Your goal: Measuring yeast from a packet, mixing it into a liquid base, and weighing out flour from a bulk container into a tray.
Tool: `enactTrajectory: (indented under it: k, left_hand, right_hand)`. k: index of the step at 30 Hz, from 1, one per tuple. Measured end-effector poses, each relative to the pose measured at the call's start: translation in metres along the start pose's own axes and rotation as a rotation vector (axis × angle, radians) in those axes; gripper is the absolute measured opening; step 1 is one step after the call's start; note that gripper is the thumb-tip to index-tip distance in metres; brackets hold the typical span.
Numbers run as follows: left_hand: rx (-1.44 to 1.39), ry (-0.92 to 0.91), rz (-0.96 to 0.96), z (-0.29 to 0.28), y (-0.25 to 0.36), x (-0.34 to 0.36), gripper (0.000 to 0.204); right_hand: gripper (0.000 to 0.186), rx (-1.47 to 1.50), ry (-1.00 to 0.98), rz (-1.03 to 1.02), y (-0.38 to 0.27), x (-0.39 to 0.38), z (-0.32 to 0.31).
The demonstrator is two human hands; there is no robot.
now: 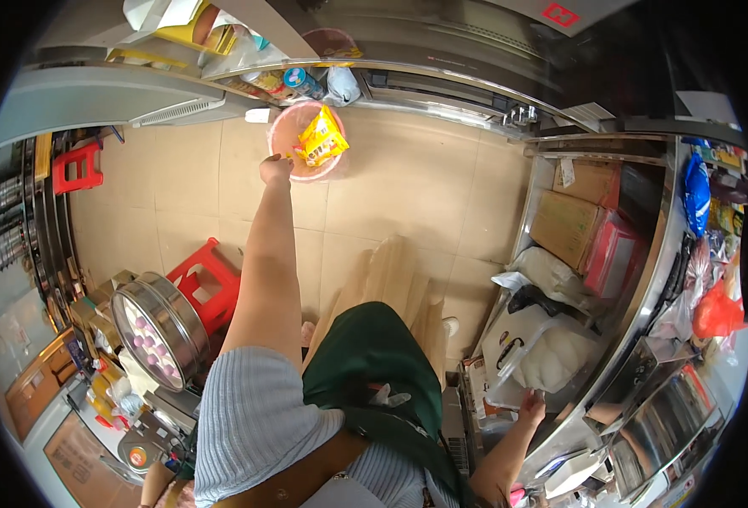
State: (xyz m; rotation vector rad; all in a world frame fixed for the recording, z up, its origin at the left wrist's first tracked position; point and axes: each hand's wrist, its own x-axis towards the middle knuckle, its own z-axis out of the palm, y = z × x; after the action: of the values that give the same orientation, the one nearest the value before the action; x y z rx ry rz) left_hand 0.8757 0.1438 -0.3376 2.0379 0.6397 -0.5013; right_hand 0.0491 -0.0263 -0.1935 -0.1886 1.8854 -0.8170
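Observation:
My left arm stretches far forward, and my left hand (277, 168) is at the near left rim of a pink bin (279, 127) on the floor. Its fingers are closed; a small yellow bit shows at the fingertips, too small to name. In the bin lies a crumpled yellow packet (321, 140), just right of the hand. On the right, my right hand (531, 408) rests at the counter's edge with its fingers drawn together. Beside its fingertips is a clear plastic bag (552, 360) with rounded white contents. What the right fingers pinch, if anything, is hidden.
Red plastic stools (209, 284) (78, 168) stand on the left. A round metal steamer (175, 326) holds purple and white balls. Cardboard boxes (567, 222) fill the right shelf. Another person's arm (157, 483) shows at lower left. A steel counter runs along the far side.

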Motion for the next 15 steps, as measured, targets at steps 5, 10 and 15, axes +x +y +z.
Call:
enactTrajectory:
  k: [5,10,15]
  left_hand:
    - [-0.21,-0.087,0.015,-0.012,0.005,0.015,0.055]
    - [-0.058,-0.501,0.083,-0.011,-0.016,0.034,0.043]
    - [0.257,-0.889,0.003,0.022,-0.048,-0.117,0.018]
  right_hand:
    - [0.015,-0.007,-0.041,0.026,0.001,-0.038,0.023]
    - [0.03,0.239,0.079,0.01,0.02,-0.039,0.029]
    - [0.035,0.351,-0.08,-0.044,0.03,-0.067,0.078]
